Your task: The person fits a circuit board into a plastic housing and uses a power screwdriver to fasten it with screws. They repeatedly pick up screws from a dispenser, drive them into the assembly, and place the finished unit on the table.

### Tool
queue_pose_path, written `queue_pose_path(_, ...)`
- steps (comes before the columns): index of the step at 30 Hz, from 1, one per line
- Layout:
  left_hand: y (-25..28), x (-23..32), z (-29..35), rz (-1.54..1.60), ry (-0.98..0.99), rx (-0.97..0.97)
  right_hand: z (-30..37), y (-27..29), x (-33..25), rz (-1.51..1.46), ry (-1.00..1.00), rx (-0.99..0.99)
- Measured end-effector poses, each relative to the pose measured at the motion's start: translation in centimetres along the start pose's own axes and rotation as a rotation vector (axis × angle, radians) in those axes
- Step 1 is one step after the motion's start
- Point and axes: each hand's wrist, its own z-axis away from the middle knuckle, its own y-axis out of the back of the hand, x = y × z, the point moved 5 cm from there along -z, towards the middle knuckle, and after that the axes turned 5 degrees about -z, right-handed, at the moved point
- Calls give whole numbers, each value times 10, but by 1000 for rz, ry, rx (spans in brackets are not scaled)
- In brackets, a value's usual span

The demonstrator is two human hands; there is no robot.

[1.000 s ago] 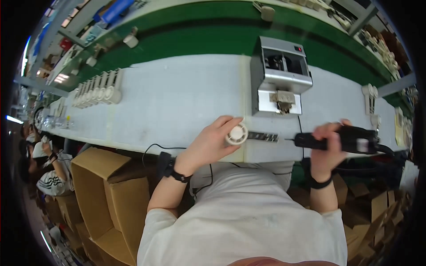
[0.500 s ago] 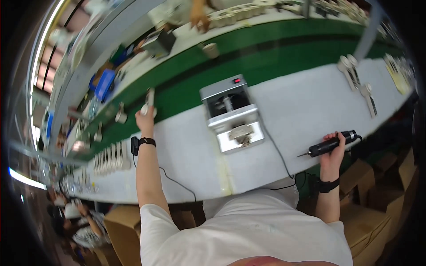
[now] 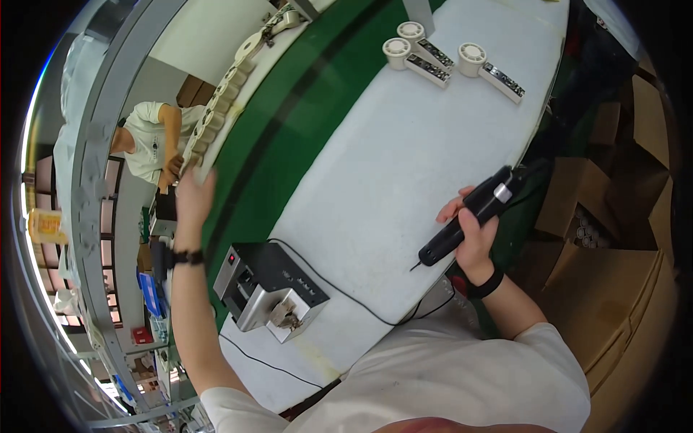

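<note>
My right hand (image 3: 473, 234) grips a black electric screwdriver (image 3: 469, 215) over the near edge of the white table (image 3: 404, 159), bit pointing down and left. My left hand (image 3: 192, 198) is stretched far out across the green belt (image 3: 289, 137). It touches the near end of a row of white round parts (image 3: 220, 101) on the far shelf. Whether its fingers hold one of them is hidden behind the hand. A black band sits on that wrist.
A grey box-shaped machine (image 3: 271, 289) with a cable stands on the table near my left arm. Three white handled round parts (image 3: 433, 56) lie at the table's far end. Another person (image 3: 151, 141) works beyond the shelf. Cardboard boxes (image 3: 621, 238) stand at the right.
The view has swung left. My left arm has reached further out, from above the belt to the row of white parts. My right hand still holds the screwdriver.
</note>
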Motion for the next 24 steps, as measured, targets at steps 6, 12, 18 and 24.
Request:
queue_pose_path(6,-113,273,-72,154,-621,226,1,-3,-1,-68,17,-93)
queue_pose_path(12,-167,343,-114,500,-474,81,0,-3,1,-70,9,-132)
queue_pose_path(18,-125,300,-67,330,-380,62,2,-4,-1,-51,26,-96)
queue_pose_path(24,-18,201,91,460,-212,31,-1,0,0,-5,72,-82)
